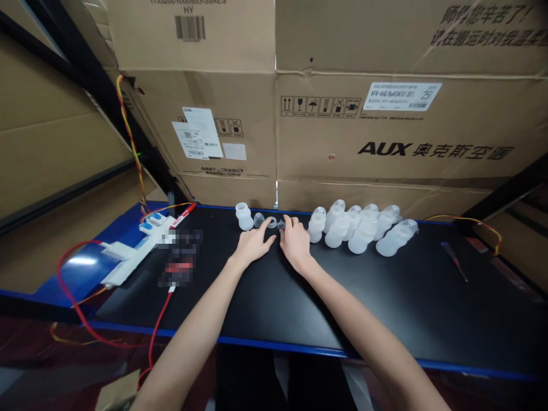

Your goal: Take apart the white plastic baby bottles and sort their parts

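Observation:
My left hand (pixel 252 244) reaches over the black table with index finger and thumb spread apart. Its index fingertip is at a clear ring (pixel 272 222), and a translucent dome-shaped cap (pixel 259 220) sits just beyond the fingers. An open-topped, waisted white bottle (pixel 244 217) stands to the left of that cap. My right hand (pixel 295 238) has its fingers bent and brought together at a small clear plastic piece (pixel 281 225). Close by on the right stands a group of several frosted white bottles (pixel 363 235) with domed tops.
Large cardboard boxes (pixel 317 160) wall off the back of the table (pixel 274 308). At left lie a white power strip (pixel 141 251), a red cable (pixel 160 319) and a pixelated dark item (pixel 180 257). A screwdriver (pixel 454 260) rests at the right.

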Demonstrator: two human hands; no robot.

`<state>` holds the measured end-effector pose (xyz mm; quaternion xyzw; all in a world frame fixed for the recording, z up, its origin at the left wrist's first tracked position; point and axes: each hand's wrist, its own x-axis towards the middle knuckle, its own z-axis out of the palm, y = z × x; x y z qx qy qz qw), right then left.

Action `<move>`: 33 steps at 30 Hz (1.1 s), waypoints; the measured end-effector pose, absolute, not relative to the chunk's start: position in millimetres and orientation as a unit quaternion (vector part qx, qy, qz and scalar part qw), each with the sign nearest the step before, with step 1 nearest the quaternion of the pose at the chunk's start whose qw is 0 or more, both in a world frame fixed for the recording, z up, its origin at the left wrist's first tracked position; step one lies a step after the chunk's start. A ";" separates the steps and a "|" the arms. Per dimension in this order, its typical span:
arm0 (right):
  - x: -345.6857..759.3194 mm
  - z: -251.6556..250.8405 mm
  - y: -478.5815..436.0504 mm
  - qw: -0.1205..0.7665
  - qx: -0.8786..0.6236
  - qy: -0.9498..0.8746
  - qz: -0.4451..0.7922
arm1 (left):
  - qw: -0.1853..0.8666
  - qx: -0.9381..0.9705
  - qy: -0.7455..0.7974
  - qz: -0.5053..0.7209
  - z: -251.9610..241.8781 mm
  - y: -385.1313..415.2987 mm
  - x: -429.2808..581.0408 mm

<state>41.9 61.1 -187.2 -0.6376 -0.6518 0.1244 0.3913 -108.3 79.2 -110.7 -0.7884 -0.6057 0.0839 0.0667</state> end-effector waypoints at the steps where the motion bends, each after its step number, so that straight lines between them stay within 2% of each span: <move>1: 48.4 -187.6 54.2 0.428 -0.619 -0.653 0.082 | 0.065 -0.790 -0.605 0.080 -111.0 79.2 -109.0; 3: 67.0 -187.9 41.0 0.501 -0.605 -0.618 -0.018 | 0.062 -0.795 -0.600 0.068 -112.1 79.0 -109.7; 5: 89.6 -189.2 32.3 0.538 -0.633 -0.549 -0.092 | 0.053 -0.802 -0.593 0.049 -113.6 78.3 -108.8; 8: 120.1 -196.5 29.3 0.526 -0.668 -0.512 -0.120 | 0.016 -0.823 -0.568 0.013 -116.6 74.4 -104.0; 11: 133.8 -207.2 28.7 0.538 -0.640 -0.538 -0.104 | -0.009 -0.859 -0.509 -0.052 -122.1 66.8 -95.4; 15: 123.9 -210.5 16.1 0.644 -0.489 -0.588 0.028 | -0.053 -0.891 -0.425 -0.155 -134.3 54.2 -81.9; 20: 104.9 -196.9 -0.9 0.708 -0.344 -0.552 0.274 | -0.316 -0.808 -0.440 -0.230 -137.7 43.5 -67.0; 24: 113.7 -187.7 2.0 0.720 -0.241 -0.471 0.448 | -0.561 -0.688 -0.442 -0.130 -121.9 42.7 -65.1; 27: 132.7 -184.1 8.8 0.750 -0.184 -0.382 0.508 | -0.707 -0.597 -0.378 -0.027 -114.6 42.5 -72.1; 30: 150.7 -185.9 15.7 0.783 -0.212 -0.347 0.470 | -0.712 -0.590 -0.381 -0.007 -115.1 43.1 -79.5; 33: 151.1 -197.2 20.6 0.745 -0.284 -0.419 0.435 | -0.639 -0.628 -0.420 -0.146 -115.7 48.3 -83.7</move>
